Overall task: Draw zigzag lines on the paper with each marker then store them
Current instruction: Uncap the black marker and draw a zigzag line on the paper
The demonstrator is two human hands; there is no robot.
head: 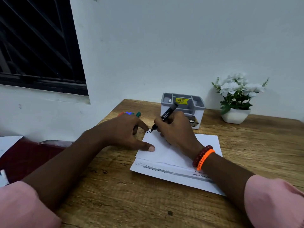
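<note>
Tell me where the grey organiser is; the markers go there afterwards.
In the head view the grey organiser stands at the desk's far edge by the wall, right behind the right hand, with the flower pot to its right.

Marker [167, 114]: black barrel, white lettering. Paper [166, 152]: white, black squiggle at its far left corner. Lower sheet [172, 176]: white, grey band, dark zigzag. Desk [131, 203]: brown woodgrain. Organiser [195, 104]: grey and white, yellow sticker. Bracelets [203, 157]: dark red, orange. Flowers [236, 86]: white, green leaves. Sleeves [271, 199]: pink.
</note>
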